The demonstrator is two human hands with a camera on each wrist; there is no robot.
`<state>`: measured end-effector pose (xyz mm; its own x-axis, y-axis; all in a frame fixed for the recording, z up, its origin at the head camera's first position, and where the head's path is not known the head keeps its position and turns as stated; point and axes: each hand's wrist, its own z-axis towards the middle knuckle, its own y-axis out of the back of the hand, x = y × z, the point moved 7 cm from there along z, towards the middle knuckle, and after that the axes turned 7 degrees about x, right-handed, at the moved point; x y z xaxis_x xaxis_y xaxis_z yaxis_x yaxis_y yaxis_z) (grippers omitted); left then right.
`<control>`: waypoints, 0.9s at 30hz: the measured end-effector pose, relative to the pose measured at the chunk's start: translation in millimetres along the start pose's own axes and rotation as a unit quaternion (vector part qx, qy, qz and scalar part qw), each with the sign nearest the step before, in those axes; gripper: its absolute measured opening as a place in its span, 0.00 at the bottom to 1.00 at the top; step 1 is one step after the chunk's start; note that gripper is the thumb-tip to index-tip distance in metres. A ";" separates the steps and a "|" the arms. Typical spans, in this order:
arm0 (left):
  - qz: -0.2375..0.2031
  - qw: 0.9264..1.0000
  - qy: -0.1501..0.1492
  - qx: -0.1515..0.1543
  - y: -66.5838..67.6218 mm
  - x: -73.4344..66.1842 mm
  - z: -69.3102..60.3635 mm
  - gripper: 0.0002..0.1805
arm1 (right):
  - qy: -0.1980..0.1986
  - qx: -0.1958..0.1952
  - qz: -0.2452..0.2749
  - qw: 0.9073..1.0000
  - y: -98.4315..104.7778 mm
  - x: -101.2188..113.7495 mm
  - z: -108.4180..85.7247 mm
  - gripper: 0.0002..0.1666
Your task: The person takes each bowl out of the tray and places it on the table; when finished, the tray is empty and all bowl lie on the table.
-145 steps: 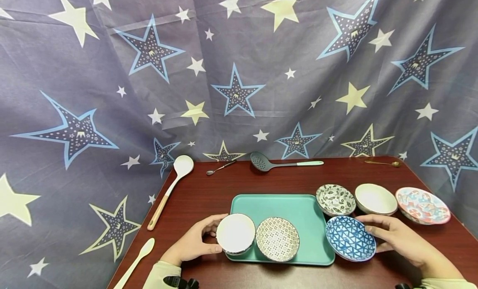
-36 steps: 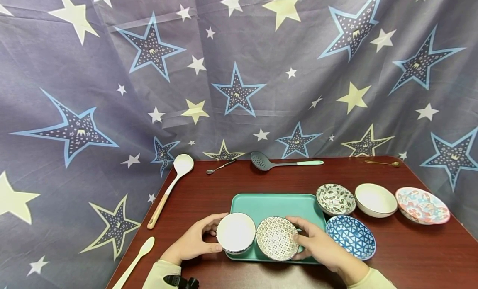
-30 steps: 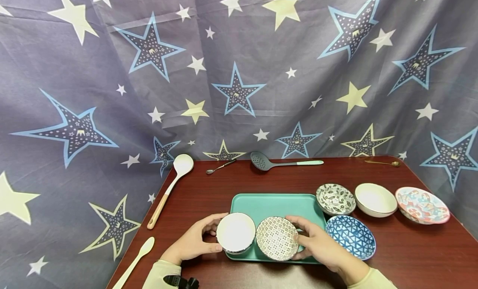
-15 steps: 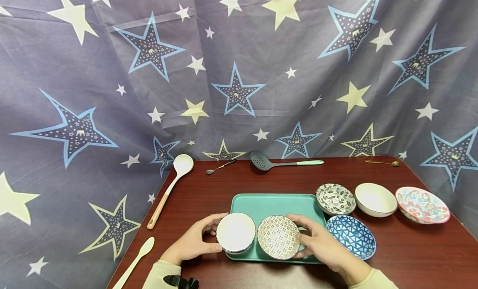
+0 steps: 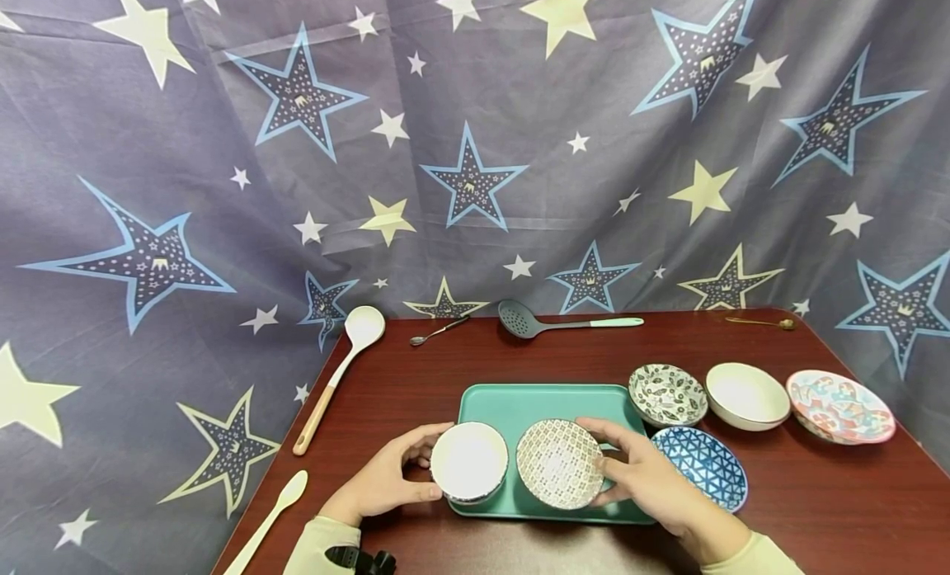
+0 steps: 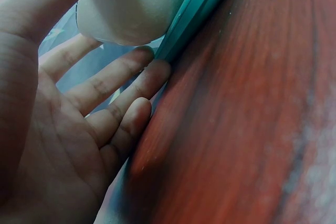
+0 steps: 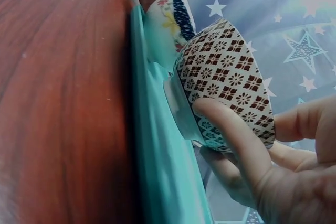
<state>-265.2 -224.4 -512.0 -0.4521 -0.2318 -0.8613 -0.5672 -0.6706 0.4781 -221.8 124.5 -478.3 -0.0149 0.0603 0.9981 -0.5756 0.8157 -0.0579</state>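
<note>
In the head view, my left hand (image 5: 389, 476) holds the left side of a white bowl (image 5: 469, 462) between thumb and fingers. This bowl sits at the left front of a green tray (image 5: 549, 402); in the right wrist view its outside shows a floral print (image 7: 167, 22). My right hand (image 5: 653, 480) grips a bowl with a small brown geometric pattern (image 5: 560, 464), thumb on the near side and fingers on the far side. In the right wrist view, the foot of that patterned bowl (image 7: 226, 77) appears raised off the tray. A gap separates the two bowls.
Right of the tray stand a blue triangle-patterned bowl (image 5: 701, 468), a leaf-patterned bowl (image 5: 668, 395), a cream bowl (image 5: 747, 396) and a pink-rimmed bowl (image 5: 840, 406). A ladle (image 5: 337, 377), a slotted skimmer (image 5: 523, 320) and several spoons lie along the table edges.
My right hand has gone from the blue bowl to the brown-patterned bowl, gripped it, and shifted it slightly right and up off its spot. My left hand has stayed on the white bowl.
</note>
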 end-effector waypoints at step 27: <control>-0.006 1.000 0.006 0.000 0.3 1.3 0.2 0.45 | 0.036 -0.035 -0.025 0.998 42.5 37.7 -32.6 0.34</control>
<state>-266.1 -224.8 -513.0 -0.4372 -0.2326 -0.8688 -0.5720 -0.6735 0.4681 -220.2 180.2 -443.9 0.0726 0.0578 0.9957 -0.5153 0.8569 -0.0121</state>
